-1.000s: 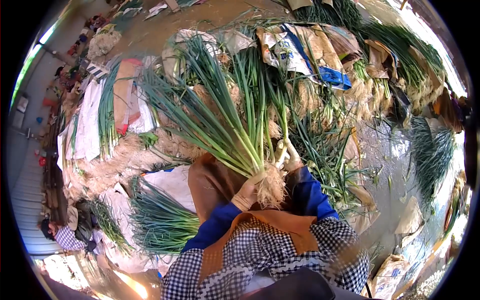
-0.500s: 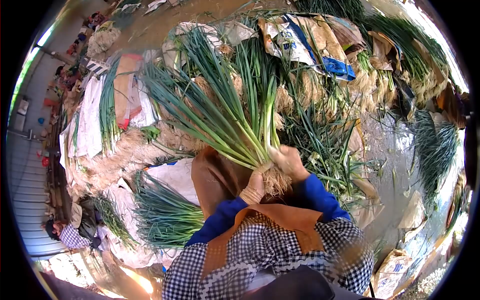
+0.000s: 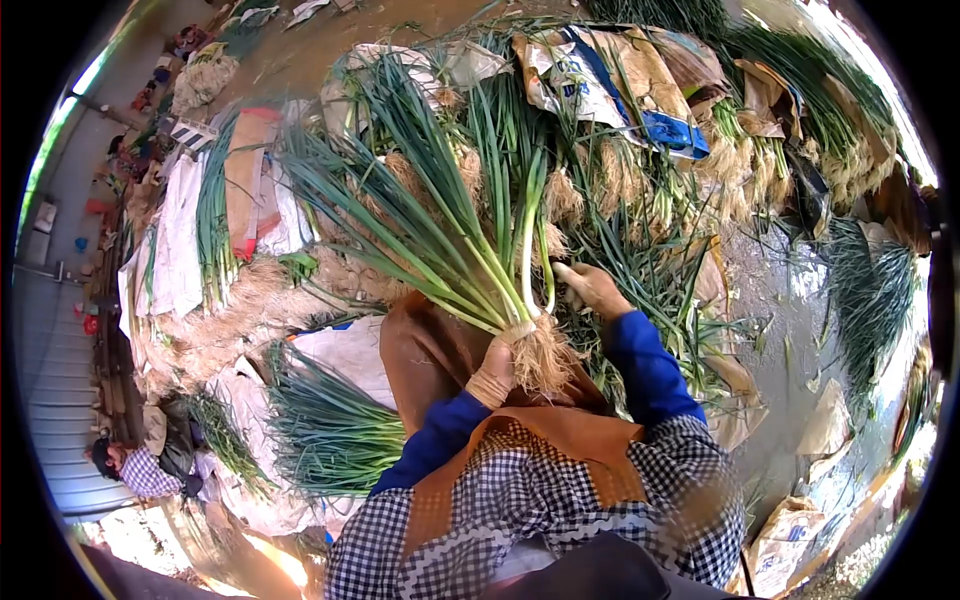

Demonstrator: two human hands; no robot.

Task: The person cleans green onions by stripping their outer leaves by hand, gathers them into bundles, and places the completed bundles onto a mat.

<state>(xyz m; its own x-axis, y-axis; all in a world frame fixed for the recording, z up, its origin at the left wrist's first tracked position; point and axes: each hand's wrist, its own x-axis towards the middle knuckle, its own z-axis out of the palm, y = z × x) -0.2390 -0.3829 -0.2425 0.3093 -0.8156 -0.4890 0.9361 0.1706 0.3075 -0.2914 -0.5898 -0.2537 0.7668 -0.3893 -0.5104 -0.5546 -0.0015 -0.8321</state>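
A bunch of green onions (image 3: 488,268) fans up and to the left from my lap, its long leaves dark green and its pale roots (image 3: 540,362) hanging at the bottom. My left hand (image 3: 497,368) is wrapped round the bunch just above the roots. Just right of the white stalks is my right hand (image 3: 593,290), apart from the bunch. Its fingers are drawn together; whether anything small is between them is hidden. Loose green leaves (image 3: 650,290) lie in a heap behind and beside that hand.
More green onions (image 3: 335,425) lie on pale sacking to my left. Bundles with roots (image 3: 620,175) line the far side, partly under printed sacks (image 3: 640,80). Wet ground (image 3: 770,300) shows on the right. Another person (image 3: 140,468) is at the lower left.
My right hand has let go of the bunch's base and moved up and right. The left hand still holds the bunch, and one white stalk at its right side now shows more clearly.
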